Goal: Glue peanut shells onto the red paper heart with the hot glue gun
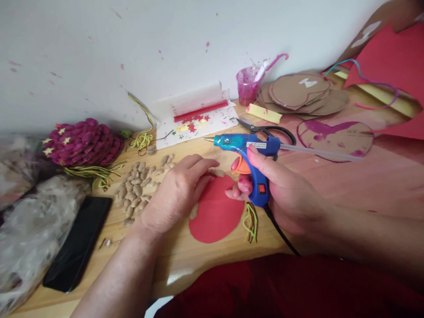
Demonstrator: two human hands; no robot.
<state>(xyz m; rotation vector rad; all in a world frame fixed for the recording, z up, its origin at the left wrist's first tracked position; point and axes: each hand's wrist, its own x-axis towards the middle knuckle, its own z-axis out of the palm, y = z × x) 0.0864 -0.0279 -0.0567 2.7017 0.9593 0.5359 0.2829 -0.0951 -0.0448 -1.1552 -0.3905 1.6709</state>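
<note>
My right hand (288,190) is wrapped round a blue hot glue gun (260,170), a finger at its orange trigger. The metal nozzle points left, above the table, and a clear glue stick (318,152) sticks out of the back. Below lies a red paper oval (217,212), with yellow-green and dark yarn (251,223) by its right edge. My left hand (182,187) reaches over the oval's left side, fingers bent, thumb and fingertips closed about a peanut (217,172) at the upper rim. Another peanut (194,212) sits at the left rim, under the hand.
Loose peanuts (135,183) lie left of my hand. Beyond are a stack of purple peanut-covered pieces (88,143), star sequins on paper (192,126), scissors (265,129), a purple-stained cup (247,86) and cardboard ovals (301,90). A phone (79,243) and plastic bag (43,238) lie left.
</note>
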